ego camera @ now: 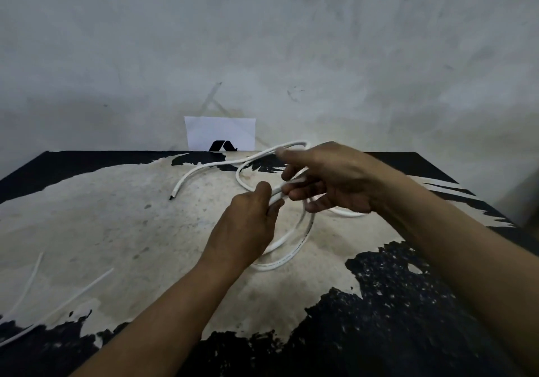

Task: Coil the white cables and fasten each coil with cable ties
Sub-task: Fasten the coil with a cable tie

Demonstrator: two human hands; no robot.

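A white cable (303,238) lies partly looped on the worn table (116,225) in the head view. Its free end (172,196), with a dark tip, rests to the left of centre. My left hand (248,225) pinches the gathered loops between thumb and fingers above the table. My right hand (329,181) sits just right of it, fingers spread around a strand of the same cable, with a far loop passing over the index finger. Two thin white cable ties (29,282) (75,295) lie at the near left.
A white card with a black logo (220,133) leans against the grey wall at the table's far edge. The table top is black with large worn pale patches. The table's right edge runs diagonally at the right.
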